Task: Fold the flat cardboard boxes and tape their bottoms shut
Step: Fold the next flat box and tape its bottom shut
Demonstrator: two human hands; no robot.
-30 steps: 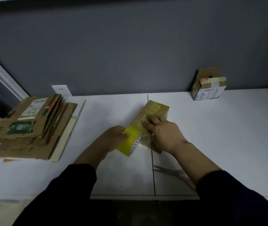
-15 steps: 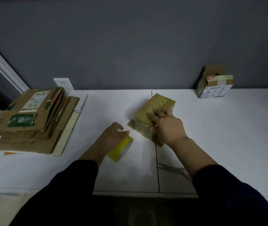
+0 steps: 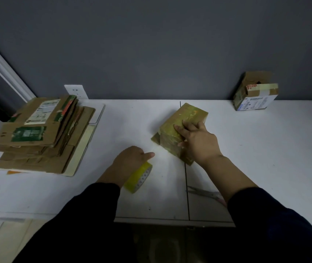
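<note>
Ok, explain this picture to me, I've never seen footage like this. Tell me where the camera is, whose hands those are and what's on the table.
No machine here: a person works with two bare hands, filmed by one camera worn on their head, looking forward and down. At the white table, the left hand holds a roll of yellow tape. The right hand presses flat on a folded cardboard box wrapped in yellowish tape. A stack of flat boxes sits at the left; another taped box stands by the wall at the right. Scissors lie near the right forearm.
</note>
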